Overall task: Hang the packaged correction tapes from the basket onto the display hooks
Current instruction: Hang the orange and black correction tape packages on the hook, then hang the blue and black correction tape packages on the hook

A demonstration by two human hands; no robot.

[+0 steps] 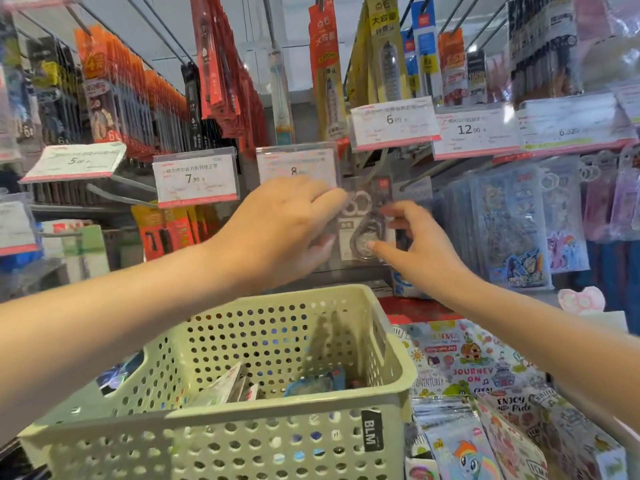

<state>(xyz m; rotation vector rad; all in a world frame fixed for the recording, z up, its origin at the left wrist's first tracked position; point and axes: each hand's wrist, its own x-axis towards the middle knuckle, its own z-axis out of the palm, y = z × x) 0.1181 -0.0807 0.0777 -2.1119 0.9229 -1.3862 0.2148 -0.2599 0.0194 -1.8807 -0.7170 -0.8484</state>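
Observation:
A clear-fronted correction tape pack [363,223] hangs upright at the middle of the display, just under the price tag reading 8 [296,166]. My left hand [277,226] grips its left edge, thumb underneath. My right hand [415,242] touches its right side with the fingertips, index finger on the round tape wheel. The hook that carries it is hidden behind the pack and tag. Below my arms stands the pale green perforated basket [388,375], with several more packaged tapes [228,389] lying in its bottom.
Rows of hooks with orange, red and yellow packs hang above, with price tags 7.90 [195,178], 6 [393,121] and 12.90 [471,131]. Sticker sheets [509,230] hang to the right. Cartoon-printed packs [471,393] lie on the shelf right of the basket.

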